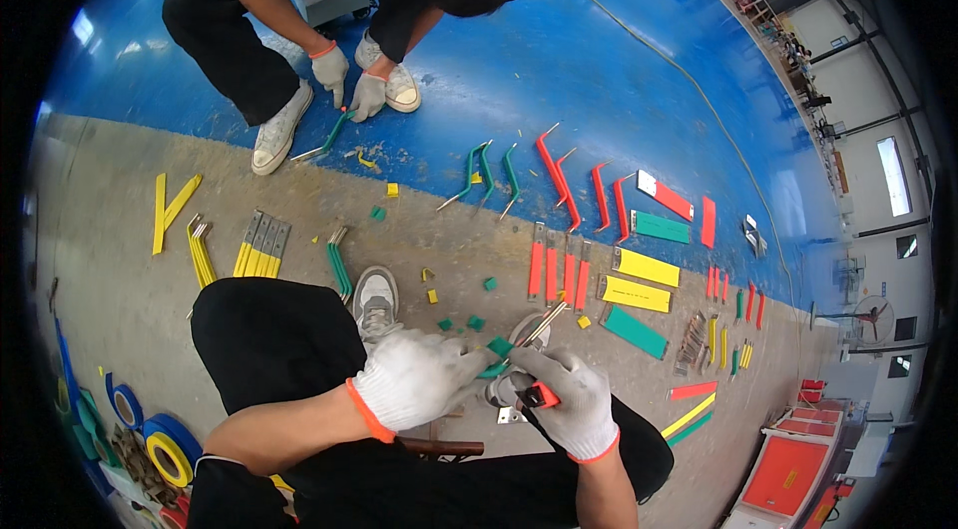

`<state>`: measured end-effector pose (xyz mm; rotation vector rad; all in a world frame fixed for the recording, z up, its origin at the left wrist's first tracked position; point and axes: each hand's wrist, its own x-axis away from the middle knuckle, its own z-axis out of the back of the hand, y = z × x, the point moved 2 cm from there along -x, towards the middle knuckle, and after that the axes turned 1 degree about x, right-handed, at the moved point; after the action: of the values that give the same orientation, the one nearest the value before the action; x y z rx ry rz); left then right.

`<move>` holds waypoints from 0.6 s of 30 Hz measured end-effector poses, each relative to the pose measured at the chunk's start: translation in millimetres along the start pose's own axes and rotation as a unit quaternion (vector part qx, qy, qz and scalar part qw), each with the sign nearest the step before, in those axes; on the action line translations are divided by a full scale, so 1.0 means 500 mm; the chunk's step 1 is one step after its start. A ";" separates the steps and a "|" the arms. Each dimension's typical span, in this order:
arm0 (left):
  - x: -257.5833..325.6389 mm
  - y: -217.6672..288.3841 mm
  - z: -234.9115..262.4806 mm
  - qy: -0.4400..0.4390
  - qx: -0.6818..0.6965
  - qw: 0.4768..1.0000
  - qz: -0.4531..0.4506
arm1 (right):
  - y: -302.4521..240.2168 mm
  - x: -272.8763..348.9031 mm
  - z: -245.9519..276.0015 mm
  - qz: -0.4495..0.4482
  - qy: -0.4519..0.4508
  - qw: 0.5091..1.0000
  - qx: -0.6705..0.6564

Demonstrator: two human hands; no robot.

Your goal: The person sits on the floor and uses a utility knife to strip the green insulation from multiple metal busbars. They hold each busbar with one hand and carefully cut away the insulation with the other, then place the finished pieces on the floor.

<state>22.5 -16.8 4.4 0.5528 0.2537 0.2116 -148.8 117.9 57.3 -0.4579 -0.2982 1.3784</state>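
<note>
One green-sleeved metal bar (540,326), its bare bright end pointing up and right, lies at the lower middle of the frame between the wearer's gloved hands. The left hand (424,379) appears to pinch the green sleeving near the bar's lower part; the right hand (569,394) has its fingers curled round a red-handled tool (542,395), probably a cutter, whose working edge cannot be made out.

This bar looks partway done: its colour is on, while a green flap (500,346) stands out beside the fingers. Green scraps (476,322) and a yellow scrap (432,296) on the floor nearby suggest that trimming has been done on other pieces.

Much appears finished. Green bent bars (511,175) and red bent bars (601,195) lie at upper centre, with red flat bars (552,274) and yellow plates (647,266) right of centre. Yellow-ended flat bars (261,245) and a bunch of green bent bars (339,264) lie left of centre, bearing colour too; whether they need more work cannot be told.

At the upper left, a co-worker's gloved hands (367,97) handle another green bar (337,133), so at least two pieces seem unfinished.
</note>
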 end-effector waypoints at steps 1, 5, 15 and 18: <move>0.000 -0.001 0.003 -0.009 0.020 1.000 0.010 | -0.003 -0.002 -0.003 0.012 0.011 1.000 0.006; 0.008 -0.002 -0.004 0.017 0.087 0.996 0.031 | -0.011 -0.009 -0.020 0.039 0.042 0.998 0.022; 0.016 -0.004 0.001 0.019 0.061 0.997 0.039 | -0.009 -0.019 -0.029 0.045 0.045 0.998 0.027; 0.019 -0.004 0.002 0.009 0.040 0.999 0.031 | -0.004 -0.018 -0.033 0.006 0.025 0.999 -0.019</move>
<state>32.1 -16.4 2.4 0.6387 0.2643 0.2685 -141.1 106.5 44.2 -0.5255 -0.2828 1.3725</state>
